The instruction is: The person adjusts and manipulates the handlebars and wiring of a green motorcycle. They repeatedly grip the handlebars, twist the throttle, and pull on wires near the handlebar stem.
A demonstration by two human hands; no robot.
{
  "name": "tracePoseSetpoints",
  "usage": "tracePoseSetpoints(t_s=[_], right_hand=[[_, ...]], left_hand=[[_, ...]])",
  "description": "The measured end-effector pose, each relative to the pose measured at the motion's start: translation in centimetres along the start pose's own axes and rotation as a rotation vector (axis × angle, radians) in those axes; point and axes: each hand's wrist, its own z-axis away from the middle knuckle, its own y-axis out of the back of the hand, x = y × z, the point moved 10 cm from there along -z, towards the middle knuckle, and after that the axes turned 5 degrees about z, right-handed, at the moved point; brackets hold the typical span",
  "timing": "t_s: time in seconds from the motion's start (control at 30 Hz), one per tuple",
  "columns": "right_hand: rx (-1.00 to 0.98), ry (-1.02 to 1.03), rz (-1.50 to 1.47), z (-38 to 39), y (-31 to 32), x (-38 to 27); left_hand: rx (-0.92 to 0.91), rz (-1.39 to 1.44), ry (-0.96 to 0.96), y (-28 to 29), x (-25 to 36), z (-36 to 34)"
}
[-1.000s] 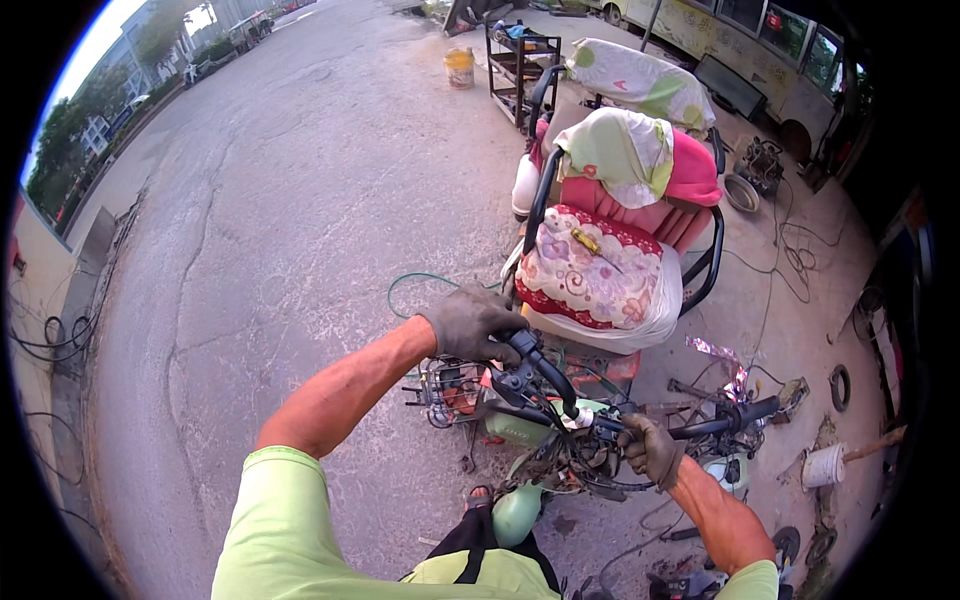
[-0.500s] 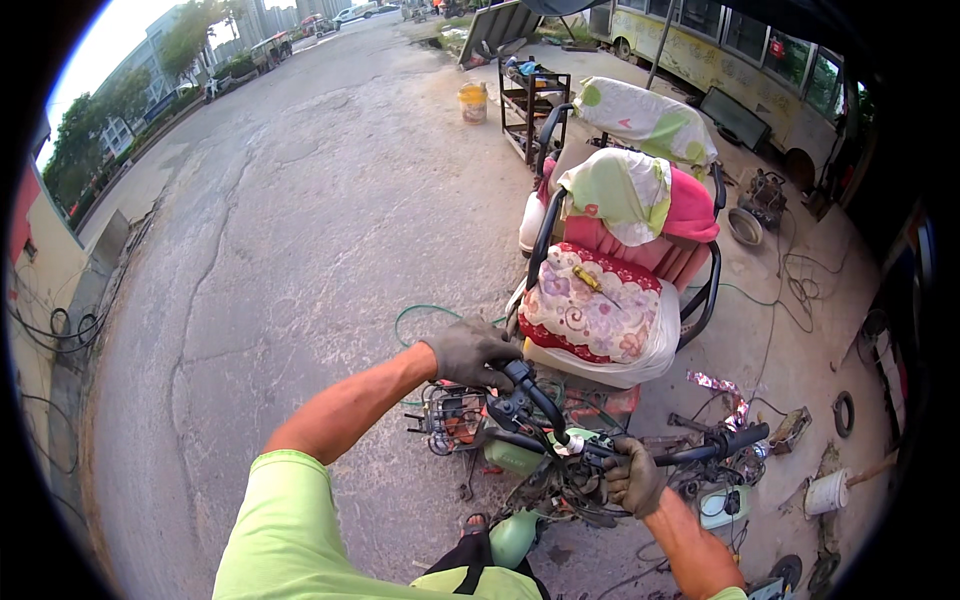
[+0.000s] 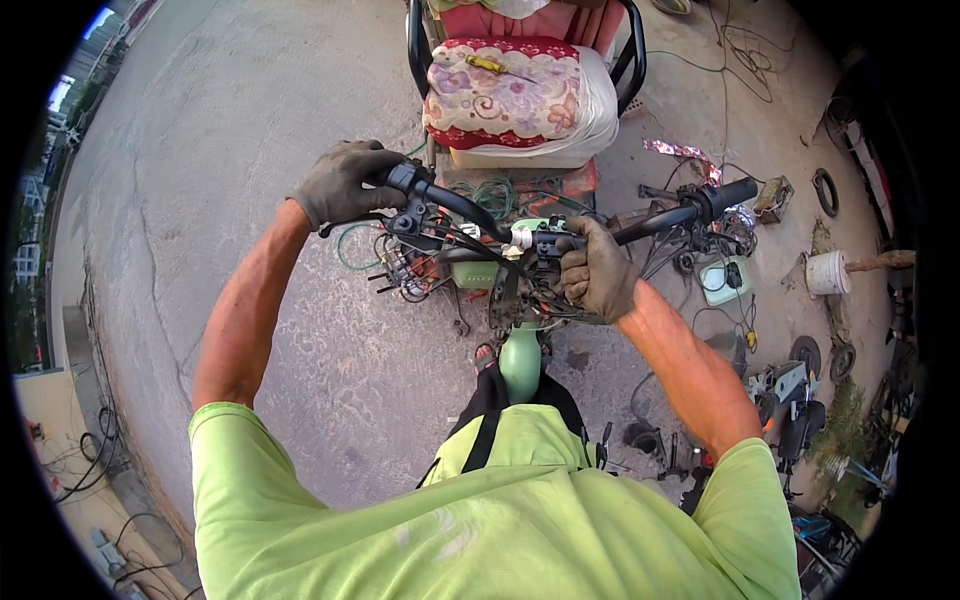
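The gloved left hand point(image 3: 345, 183) is clamped on the handlebar point(image 3: 470, 208); the right hand point(image 3: 597, 268) grips its wiring-cluttered centre point(image 3: 530, 245).

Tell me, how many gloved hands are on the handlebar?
2. The left hand wraps the handlebar's left end; the right hand grips near the middle, by the wiring. The right grip is bare; no other hands show.
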Motion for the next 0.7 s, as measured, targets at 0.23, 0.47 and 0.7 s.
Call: tracePoseSetpoints(t_s=[0.23,0.47,0.7], right_hand=[[0.055,0.086,0.034,0.3,0.1,0.0],[0.121,0.152,-0.032,-0.3,0.1,0.1],[0.097,-0.024,0.250,-1.0,0.4,0.4]], left_hand=[[0.037,-0.018,-0.032,-0.4,0.2,0.2],[0.016,-0.002,-0.001,-0.4,0.5,0.1],[0.032,0.005,-0.031,-0.1,0.2,0.3]])
